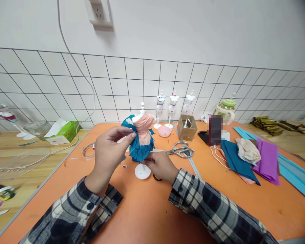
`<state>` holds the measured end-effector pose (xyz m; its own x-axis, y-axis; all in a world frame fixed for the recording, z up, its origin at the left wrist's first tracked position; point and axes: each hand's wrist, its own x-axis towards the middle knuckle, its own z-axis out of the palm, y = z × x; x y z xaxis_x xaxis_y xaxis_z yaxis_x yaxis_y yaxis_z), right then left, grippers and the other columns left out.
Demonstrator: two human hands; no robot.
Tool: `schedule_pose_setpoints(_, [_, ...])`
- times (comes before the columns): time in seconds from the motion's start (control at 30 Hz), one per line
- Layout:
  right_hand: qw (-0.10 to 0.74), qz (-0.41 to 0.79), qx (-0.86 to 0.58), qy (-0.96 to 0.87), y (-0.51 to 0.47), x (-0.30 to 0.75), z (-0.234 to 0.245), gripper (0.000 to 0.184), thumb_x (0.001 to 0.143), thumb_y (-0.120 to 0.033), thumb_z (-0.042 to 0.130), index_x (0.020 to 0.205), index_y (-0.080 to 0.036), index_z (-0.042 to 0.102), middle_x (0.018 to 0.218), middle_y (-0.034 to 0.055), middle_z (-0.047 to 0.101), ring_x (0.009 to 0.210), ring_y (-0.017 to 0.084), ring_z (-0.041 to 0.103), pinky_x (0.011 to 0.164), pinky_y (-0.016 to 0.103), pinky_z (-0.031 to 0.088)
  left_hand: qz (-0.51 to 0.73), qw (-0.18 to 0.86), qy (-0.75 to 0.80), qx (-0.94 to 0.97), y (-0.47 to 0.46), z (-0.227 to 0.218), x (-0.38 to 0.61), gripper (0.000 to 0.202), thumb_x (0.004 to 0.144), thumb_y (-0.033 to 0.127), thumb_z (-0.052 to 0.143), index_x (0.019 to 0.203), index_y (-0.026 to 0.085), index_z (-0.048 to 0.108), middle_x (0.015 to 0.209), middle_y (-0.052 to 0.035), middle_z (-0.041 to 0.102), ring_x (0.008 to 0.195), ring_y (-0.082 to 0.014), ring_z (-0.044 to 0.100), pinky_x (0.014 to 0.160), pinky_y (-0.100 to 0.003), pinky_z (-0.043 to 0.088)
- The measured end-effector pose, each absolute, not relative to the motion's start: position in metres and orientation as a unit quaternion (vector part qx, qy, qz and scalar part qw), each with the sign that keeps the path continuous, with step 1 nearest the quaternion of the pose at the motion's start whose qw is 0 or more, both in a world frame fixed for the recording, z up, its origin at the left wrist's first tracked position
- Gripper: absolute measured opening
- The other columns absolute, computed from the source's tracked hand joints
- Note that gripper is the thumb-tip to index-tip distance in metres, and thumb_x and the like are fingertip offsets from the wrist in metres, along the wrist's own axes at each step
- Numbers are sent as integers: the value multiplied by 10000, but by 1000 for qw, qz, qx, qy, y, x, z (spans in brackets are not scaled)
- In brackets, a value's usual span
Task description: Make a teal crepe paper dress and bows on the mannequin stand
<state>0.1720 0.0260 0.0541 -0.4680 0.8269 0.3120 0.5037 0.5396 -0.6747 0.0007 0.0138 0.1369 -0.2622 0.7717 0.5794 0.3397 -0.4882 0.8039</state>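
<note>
A small white dress form (142, 172) stands on the orange mat, dressed in a peach crepe-paper bodice (144, 126) and a ruffled teal crepe-paper skirt (141, 151). At its left side my left hand (110, 147) pinches a gathered piece of teal crepe paper (129, 124) between thumb and fingers, level with the bodice. Low on the other side, my right hand (161, 165) is closed around the stand just under the skirt hem. Its fingertips are partly hidden by the skirt and stand. A dark ring-shaped handle (156, 178) shows below that hand.
Grey scissors (181, 150) lie right of the dress form. Behind stand a pink bowl (165, 131), a cardboard box (187, 127) and several bare dress forms (173, 103). Folded crepe paper (266, 161) and a phone (215, 130) are at right, a tissue pack (63, 132) at left.
</note>
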Motion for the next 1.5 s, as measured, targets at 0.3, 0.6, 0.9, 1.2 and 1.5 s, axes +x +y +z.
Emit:
schedule_pose_setpoints(0.3, [342,338,-366,-797,28,170,49,114,851,-214,654,880,-210,764,926,23,767,894,184,696,790,257,481,617,204,471,596,11,141,1,76,728,251,777,794,213,767,802,-18,736,752,-188,680,667,-292,557])
schedule_pose_setpoints(0.6, [352,470,-362,-724,29,170,51,106,816,-180,634,836,-176,739,844,22,749,775,174,689,701,250,509,658,261,414,572,16,143,-10,418,790,413,742,1159,229,667,992,-54,688,888,-206,657,715,-293,543])
schedule_pose_setpoints(0.9, [324,535,-347,-699,29,168,45,125,821,-226,614,841,-161,719,758,2,694,525,102,543,499,215,440,514,483,370,605,18,140,-1,478,740,388,786,1161,189,676,1121,-120,736,1071,-329,672,780,-393,588])
schedule_pose_setpoints(1.2, [334,572,-311,-682,25,167,48,217,781,-325,660,910,-156,705,887,49,741,649,157,630,466,222,466,524,394,393,645,15,133,7,540,680,317,823,1159,192,606,1175,-113,684,1063,-310,660,809,-387,574])
schedule_pose_setpoints(1.5, [355,368,-476,-715,67,196,65,196,890,-248,568,941,-152,731,793,47,753,668,161,687,613,242,512,687,307,384,535,27,103,2,272,876,394,625,1081,217,597,1021,-53,669,1003,-200,656,916,-341,524])
